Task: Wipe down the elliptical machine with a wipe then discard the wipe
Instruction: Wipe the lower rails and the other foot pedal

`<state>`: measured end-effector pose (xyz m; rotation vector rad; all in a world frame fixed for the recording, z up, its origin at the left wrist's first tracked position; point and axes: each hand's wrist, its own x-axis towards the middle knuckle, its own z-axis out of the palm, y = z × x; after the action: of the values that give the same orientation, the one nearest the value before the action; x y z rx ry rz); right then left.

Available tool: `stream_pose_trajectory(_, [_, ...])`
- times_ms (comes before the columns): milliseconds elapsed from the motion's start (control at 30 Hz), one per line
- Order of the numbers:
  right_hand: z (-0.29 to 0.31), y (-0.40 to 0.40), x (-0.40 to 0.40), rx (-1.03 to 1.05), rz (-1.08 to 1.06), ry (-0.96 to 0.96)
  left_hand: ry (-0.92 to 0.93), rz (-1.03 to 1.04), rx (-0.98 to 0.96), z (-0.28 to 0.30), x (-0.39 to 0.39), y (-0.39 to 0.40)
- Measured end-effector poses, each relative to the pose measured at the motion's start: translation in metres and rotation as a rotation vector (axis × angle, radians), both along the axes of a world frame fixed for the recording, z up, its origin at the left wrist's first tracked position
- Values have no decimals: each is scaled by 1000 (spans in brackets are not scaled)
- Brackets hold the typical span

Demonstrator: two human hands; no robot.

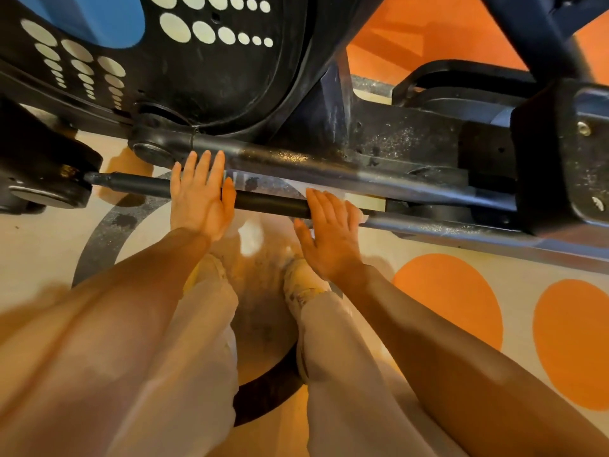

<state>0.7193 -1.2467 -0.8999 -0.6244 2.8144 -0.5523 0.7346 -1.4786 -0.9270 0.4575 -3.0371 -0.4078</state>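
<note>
The elliptical machine fills the top of the view, black with white dots on its round housing. A thin black bar runs low across the middle, below a dusty thicker arm. My left hand lies flat over the thin bar, fingers straight and reaching up to the thicker arm. My right hand rests on the same bar further right, fingers stretched over it. A small pale patch shows beyond its fingertips; I cannot tell whether it is the wipe. No wipe is plainly visible.
A black pedal block sits at the right on a grey rail. A black foot of the machine stands at the left. My legs and pale shoes are below, on a cream floor with orange circles.
</note>
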Motion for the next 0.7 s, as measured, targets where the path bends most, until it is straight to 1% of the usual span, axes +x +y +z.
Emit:
stream_pose_trajectory(67, [0,2,1,-7,78,-29,-12,-19,-9,-2,0,-3])
stream_pose_trajectory(133, [2,17,-5,17,123,-5,-15,-28,-18,-3,0,-5])
stream_pose_trajectory(233, [1,55,-13,80,39,94,-11,-20,-17,-3,0,-4])
stream_pose_trajectory(300, [-1,67,-11,109,-2,127,-10,-16,-30,-3,1,-2])
stream_pose_trajectory(433, [3,45,-8,63,-117,19,-19,11,-21,-1,1,1])
stream_pose_trajectory(500, [6,33,-7,17,-82,-1,-20,12,-18,-1,0,1])
stream_pose_trajectory(567, [5,27,-3,-8,-2,-6,-23,9,-17,-1,1,1])
stream_pose_trajectory(633, [4,31,-2,13,87,-17,-16,10,-14,-1,1,1])
stream_pose_trajectory(700, [4,46,-5,42,119,3,-6,13,-12,-1,1,2])
